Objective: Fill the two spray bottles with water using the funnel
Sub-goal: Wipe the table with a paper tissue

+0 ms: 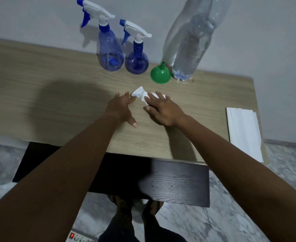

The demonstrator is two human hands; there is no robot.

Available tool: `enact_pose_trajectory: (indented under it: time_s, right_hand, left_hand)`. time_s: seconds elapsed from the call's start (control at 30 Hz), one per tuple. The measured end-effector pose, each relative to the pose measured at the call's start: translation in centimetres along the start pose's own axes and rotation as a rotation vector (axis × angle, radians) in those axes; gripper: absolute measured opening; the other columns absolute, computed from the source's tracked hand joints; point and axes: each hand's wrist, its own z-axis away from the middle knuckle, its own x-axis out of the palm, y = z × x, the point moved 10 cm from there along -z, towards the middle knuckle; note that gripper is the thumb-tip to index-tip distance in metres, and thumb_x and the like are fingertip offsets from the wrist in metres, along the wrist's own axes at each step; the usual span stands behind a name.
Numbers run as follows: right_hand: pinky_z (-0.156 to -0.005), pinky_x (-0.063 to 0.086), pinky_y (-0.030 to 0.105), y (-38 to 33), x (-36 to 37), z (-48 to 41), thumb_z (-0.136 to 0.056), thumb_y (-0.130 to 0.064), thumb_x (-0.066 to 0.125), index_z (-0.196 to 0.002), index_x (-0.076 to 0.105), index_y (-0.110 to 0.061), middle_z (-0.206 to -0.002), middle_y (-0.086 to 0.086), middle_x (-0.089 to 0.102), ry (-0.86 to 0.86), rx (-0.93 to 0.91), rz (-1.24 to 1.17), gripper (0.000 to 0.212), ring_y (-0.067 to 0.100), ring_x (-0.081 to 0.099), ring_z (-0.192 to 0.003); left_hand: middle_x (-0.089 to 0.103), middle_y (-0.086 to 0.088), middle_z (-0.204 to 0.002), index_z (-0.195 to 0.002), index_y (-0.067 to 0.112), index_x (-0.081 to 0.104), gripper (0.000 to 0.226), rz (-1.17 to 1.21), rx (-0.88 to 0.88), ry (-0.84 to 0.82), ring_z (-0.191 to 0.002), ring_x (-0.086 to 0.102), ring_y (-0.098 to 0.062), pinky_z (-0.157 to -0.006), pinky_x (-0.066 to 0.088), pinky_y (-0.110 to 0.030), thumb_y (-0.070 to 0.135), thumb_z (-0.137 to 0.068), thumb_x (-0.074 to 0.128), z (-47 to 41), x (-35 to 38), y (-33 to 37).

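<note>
Spray bottles stand capped beyond the fingers (159, 98): tall spray bottle (111, 55), round spray bottle (136, 62), then green funnel (160, 75) and water bottle (190, 49). The right hand (163, 110), fingers straight, presses a tissue (140, 93) to the tabletop (56, 95); the left hand (122, 109) lies spread beside it. Probably wiping; filling next needs trigger heads unscrewed. Fill levels unclear.

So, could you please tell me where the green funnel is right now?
In the head view, the green funnel sits spout-up at the back of the wooden table, between the round spray bottle on its left and the clear water bottle on its right.
</note>
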Motion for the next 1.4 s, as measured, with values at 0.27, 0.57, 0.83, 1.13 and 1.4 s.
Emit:
enact_pose_trajectory:
  time_s: [0.27,0.57,0.83,1.13,1.4]
  right_hand:
    - [-0.11,0.035,0.053,-0.5,1.1,6.4,-0.107,-0.036,0.037,-0.148,0.046,-0.016,-0.157,0.003,0.041,0.053,0.025,0.047,0.046,0.038,0.033,-0.144]
    - [-0.112,0.033,0.054,-3.6,4.0,10.6,-0.102,-0.037,0.022,-0.15,0.042,-0.014,-0.159,0.007,0.04,0.065,0.048,0.057,0.057,0.038,0.031,-0.146]
    - [-0.057,0.041,0.03,-3.8,1.7,12.9,-0.081,-0.014,0.062,-0.097,0.071,-0.019,-0.091,0.007,0.069,0.211,-0.05,0.115,0.019,0.035,0.068,-0.084]
    - [-0.085,0.055,0.034,1.2,-4.0,13.7,-0.082,-0.007,0.066,-0.109,0.078,-0.016,-0.104,0.006,0.079,0.425,0.267,-0.34,0.031,0.027,0.072,-0.099]
    - [-0.077,0.046,0.035,0.7,-2.7,14.9,-0.082,-0.024,0.055,-0.105,0.074,-0.026,-0.101,-0.005,0.073,0.443,0.199,-0.081,0.03,0.026,0.056,-0.096]
  left_hand:
    - [0.01,-0.003,-0.169,-0.158,0.028,0.028,0.102,-0.024,0.013,0.097,-0.155,0.005,-0.034,-0.122,0.02,-0.053,0.052,-0.075,0.081,3.6,1.0,-1.1]
    - [-0.002,-0.002,-0.17,-0.16,0.034,0.016,0.123,-0.1,0.05,0.019,-0.155,-0.006,-0.033,-0.12,0.017,-0.063,0.061,-0.062,0.086,6.8,4.9,0.3]
    - [-0.006,0.0,-0.17,-0.16,0.034,0.01,0.123,-0.148,0.015,0.003,-0.155,-0.005,-0.034,-0.119,0.023,-0.061,0.063,-0.065,0.083,7.1,5.2,0.2]
    - [-0.002,-0.001,-0.17,-0.16,0.035,0.011,0.128,-0.127,0.069,-0.059,-0.151,-0.007,-0.05,-0.12,0.017,-0.063,0.053,-0.061,0.09,8.3,6.9,3.4]
    - [-0.006,0.004,-0.17,-0.159,0.039,0.01,0.135,-0.122,0.042,-0.054,-0.151,-0.012,-0.048,-0.118,0.017,-0.068,0.054,-0.054,0.092,8.3,7.4,3.5]
